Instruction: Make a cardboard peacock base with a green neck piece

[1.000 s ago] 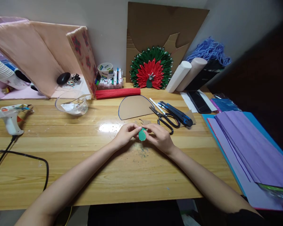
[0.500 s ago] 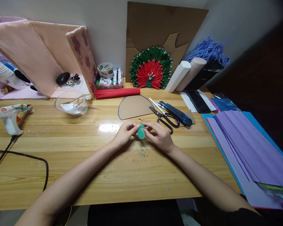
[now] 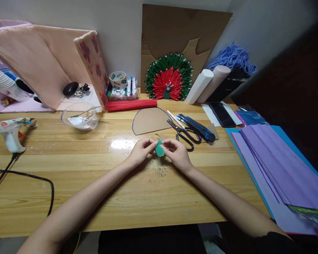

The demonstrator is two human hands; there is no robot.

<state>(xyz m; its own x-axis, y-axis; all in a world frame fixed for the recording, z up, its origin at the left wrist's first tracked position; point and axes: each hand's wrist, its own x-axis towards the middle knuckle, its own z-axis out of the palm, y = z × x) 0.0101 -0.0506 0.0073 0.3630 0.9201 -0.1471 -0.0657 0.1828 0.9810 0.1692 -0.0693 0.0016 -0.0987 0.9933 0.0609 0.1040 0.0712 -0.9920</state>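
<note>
Between both hands, just over the table, is a small green cutout with a rounded lower end and a narrower top. My left hand pinches its left edge with thumb and fingers. Thumb and fingertips of my right hand press on its upper right side. Black-handled scissors lie just beyond the right hand, blades partly apart. A half-round cardboard piece with a blue edge rests flat beyond the hands. Tiny scraps are scattered on the wood below the cutout.
A glue gun with a black cable stands at left, near a clear bowl. Behind are red crepe paper, markers and a red-green peacock craft. A utility knife, phone and purple sheets lie at right.
The right-hand fingers have curled in closer around the green cutout, whose face now shows a little more squarely. The left hand stays nearly where it was.
</note>
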